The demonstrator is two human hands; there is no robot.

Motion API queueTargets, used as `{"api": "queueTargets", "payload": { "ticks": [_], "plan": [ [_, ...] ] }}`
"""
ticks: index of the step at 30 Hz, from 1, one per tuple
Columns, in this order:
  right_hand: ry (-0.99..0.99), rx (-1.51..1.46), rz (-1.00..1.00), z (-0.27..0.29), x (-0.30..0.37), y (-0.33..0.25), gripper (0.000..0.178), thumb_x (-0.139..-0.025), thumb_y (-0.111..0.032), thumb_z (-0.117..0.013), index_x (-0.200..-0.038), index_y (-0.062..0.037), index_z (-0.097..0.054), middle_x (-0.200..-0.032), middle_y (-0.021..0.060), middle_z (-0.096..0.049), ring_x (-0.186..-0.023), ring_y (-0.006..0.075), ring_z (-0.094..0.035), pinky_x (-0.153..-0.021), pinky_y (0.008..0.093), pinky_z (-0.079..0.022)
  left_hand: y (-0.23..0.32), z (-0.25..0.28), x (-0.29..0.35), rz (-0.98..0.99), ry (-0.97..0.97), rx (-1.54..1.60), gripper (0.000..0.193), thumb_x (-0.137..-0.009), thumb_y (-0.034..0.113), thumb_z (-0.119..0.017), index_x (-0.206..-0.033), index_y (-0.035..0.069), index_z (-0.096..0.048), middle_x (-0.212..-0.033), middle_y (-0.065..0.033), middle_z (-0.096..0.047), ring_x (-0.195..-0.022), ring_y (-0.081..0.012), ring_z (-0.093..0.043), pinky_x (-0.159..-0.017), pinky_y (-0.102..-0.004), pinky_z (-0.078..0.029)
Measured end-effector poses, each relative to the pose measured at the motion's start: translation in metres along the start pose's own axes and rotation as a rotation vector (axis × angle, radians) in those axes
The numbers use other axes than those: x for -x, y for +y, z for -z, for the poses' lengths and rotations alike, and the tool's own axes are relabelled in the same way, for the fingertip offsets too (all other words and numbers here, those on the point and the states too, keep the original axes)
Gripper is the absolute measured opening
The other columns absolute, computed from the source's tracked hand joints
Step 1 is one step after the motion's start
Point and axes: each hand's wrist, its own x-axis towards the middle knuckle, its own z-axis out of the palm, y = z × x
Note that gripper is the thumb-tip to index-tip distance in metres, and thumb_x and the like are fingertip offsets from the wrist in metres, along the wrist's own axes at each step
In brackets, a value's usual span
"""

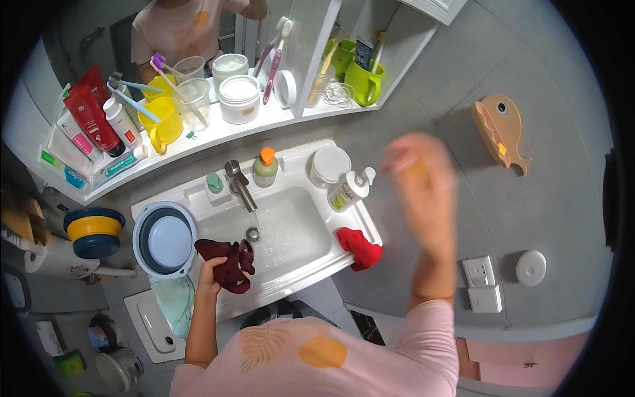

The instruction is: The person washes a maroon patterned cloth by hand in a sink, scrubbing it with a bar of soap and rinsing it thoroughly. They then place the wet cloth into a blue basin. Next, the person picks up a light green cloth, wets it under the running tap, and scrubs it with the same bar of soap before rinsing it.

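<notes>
"Where's the dark red cloth [233, 268]?"

"In the left hand [210, 274], over the left part of the glossy white sink [311, 212], near the round blue basin [141, 238]. Those fingers are curled closed around its soft, bunched folds."

"And the right hand [423, 175]?"

"Raised to the right of the pump bottle [349, 192], badly blurred. I can't tell how far its fingers are open, or whether they grip anything."

"Any labels?"

"The white pump bottle has a printed one with green on it. The shiny red tube [92, 116] on the shelf [218, 139] bears pale lettering."

"Other shapes?"

"A fish-shaped holder [506, 126] on the grey wall [555, 99], and a crumpled red rag [360, 250] at the sink's right corner."
</notes>
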Motion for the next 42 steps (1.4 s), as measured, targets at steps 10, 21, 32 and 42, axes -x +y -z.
{"api": "queueTargets", "payload": {
  "ticks": [10, 21, 32, 42],
  "plan": [
    [0.113, 0.842, -0.093, 0.160, -0.084, 0.053, 0.035, -0.088, -0.029, -0.048, -0.102, 0.0013, -0.059, -0.082, 0.0077, -0.059, -0.075, 0.0164, -0.056, -0.070, 0.0287, -0.045, -0.022, 0.013, -0.016, 0.076, 0.090, 0.123, 0.033, -0.072, 0.008, -0.056, -0.104, 0.001, -0.052, -0.097, -0.0137, -0.061, -0.087, -0.0285, -0.060, -0.078, -0.0412, -0.051],
    [-0.743, -1.138, -0.889, -0.168, 0.021, 0.078, 0.017, -0.089, -0.015, -0.043, -0.079, -0.0050, -0.052, -0.067, -0.0001, -0.048, -0.057, 0.0078, -0.043, -0.053, 0.0209, -0.038, -0.020, -0.017, -0.004, 0.138, 0.146, 0.146, 0.034, -0.072, 0.005, -0.057, -0.106, 0.002, -0.052, -0.102, -0.0131, -0.059, -0.092, -0.0276, -0.058, -0.084, -0.0398, -0.048],
    [-0.779, -1.135, -1.406, -0.307, 0.024, 0.177, 0.018, -0.091, -0.009, -0.034, -0.078, -0.0029, -0.046, -0.066, 0.0055, -0.050, -0.051, 0.0120, -0.043, -0.042, 0.0221, -0.036, -0.029, 0.005, 0.002, 0.028, 0.171, 0.126, 0.040, -0.073, 0.007, -0.057, -0.111, -0.002, -0.050, -0.105, -0.0163, -0.059, -0.093, -0.0303, -0.059, -0.085, -0.0430, -0.047],
    [-0.712, -0.939, -1.237, -0.311, 0.059, 0.189, 0.021, -0.091, -0.014, -0.037, -0.082, 0.0007, -0.049, -0.070, 0.0064, -0.053, -0.055, 0.0146, -0.048, -0.050, 0.0263, -0.043, -0.016, -0.007, 0.003, -0.001, 0.033, 0.082, 0.047, -0.072, 0.005, -0.059, -0.116, -0.003, -0.046, -0.108, -0.0166, -0.057, -0.097, -0.0286, -0.058, -0.089, -0.0393, -0.045]
  ]
}}
